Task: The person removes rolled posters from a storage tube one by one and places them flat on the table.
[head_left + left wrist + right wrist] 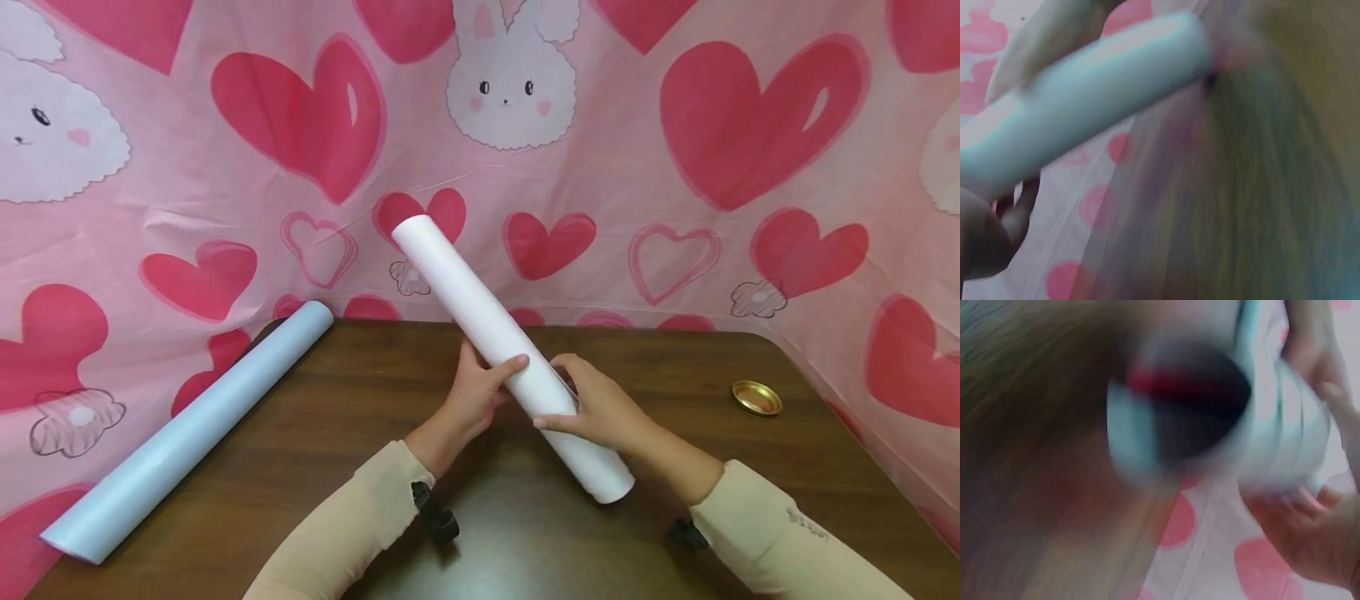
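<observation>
A white roll (487,325) is held up at a slant over the table, its far end up to the left and its near end low on the right. My left hand (477,385) grips it around the middle, thumb across the top. Farther down the roll, my right hand (600,404) holds it with the thumb on the near side and the fingers behind, partly hidden. In the blurred right wrist view, the roll's end (1191,406) looks hollow and dark, with a red streak inside. The left wrist view shows the white roll (1097,87) between both hands.
A long light-blue roll (195,425) lies diagonally along the left side of the brown wooden table (360,383). Toward the right edge sits a small gold dish (757,397). A pink curtain (555,183) with hearts and rabbits hangs around the table's back and sides.
</observation>
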`<state>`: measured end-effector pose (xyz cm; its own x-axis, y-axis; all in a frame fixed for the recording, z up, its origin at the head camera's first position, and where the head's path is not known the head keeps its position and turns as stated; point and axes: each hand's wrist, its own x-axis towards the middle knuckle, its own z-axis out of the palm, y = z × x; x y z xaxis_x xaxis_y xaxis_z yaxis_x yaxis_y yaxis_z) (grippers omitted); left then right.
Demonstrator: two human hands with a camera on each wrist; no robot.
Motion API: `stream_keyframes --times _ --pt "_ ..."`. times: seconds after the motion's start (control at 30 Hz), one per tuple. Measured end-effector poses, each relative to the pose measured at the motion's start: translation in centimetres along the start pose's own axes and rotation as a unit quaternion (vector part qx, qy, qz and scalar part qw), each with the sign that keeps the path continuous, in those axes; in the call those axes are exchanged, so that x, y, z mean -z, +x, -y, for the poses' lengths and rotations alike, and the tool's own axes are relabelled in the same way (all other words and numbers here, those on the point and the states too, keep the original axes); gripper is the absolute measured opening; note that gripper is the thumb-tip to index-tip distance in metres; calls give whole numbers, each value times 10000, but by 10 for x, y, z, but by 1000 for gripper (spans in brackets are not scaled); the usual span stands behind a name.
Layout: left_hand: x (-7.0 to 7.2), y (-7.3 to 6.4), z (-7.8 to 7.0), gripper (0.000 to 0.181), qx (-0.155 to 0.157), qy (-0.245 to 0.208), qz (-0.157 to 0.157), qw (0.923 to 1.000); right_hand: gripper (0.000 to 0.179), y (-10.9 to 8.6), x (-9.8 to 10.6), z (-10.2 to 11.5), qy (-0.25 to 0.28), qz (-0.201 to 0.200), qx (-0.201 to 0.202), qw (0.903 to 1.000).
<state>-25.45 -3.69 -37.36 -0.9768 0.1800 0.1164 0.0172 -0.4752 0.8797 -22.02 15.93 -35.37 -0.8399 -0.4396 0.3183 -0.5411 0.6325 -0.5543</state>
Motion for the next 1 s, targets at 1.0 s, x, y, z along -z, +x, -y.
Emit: stream_keyframes --times 1.0 --pt "13 1 -7 57 -1366 6146 2139 7469 41 17 -9 -30 3288 -448 -2145 9186"
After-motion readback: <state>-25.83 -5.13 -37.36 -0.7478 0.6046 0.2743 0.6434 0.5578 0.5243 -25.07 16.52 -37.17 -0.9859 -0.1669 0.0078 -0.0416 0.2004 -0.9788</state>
